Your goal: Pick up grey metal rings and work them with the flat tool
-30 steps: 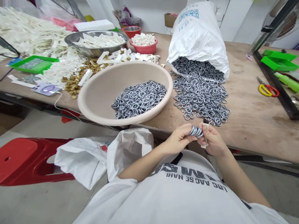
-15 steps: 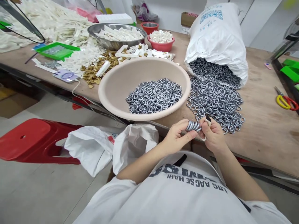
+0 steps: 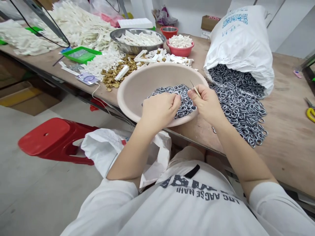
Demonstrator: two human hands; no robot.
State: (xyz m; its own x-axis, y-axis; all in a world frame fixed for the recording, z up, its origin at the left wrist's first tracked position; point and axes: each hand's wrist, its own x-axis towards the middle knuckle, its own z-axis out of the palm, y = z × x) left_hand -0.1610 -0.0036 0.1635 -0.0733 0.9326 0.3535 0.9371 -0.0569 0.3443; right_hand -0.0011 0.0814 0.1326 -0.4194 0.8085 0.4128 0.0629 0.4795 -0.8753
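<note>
My left hand (image 3: 159,107) is closed, back of the hand up, above the near part of the beige basin (image 3: 133,88). Whatever lies inside its fingers is hidden. Beside it, my right hand (image 3: 208,103) pinches a thin pointed tool with a pale handle (image 3: 197,91), its dark tip slanting up and to the left. Under both hands, grey metal rings (image 3: 180,88) lie heaped in the basin. More rings (image 3: 238,108) spill over the table from the mouth of a white sack (image 3: 242,42).
Left of the basin lie brown pieces (image 3: 110,78) and white strips (image 3: 83,29). A steel bowl (image 3: 137,49), a red bowl (image 3: 180,50) and a green tray (image 3: 82,55) stand behind. Scissors (image 3: 310,114) lie far right; a red stool (image 3: 56,137) stands at lower left.
Both hands have moved up and left from the table's edge to over the basin. The row of rings that showed in my left hand is out of sight. The view has shifted left.
</note>
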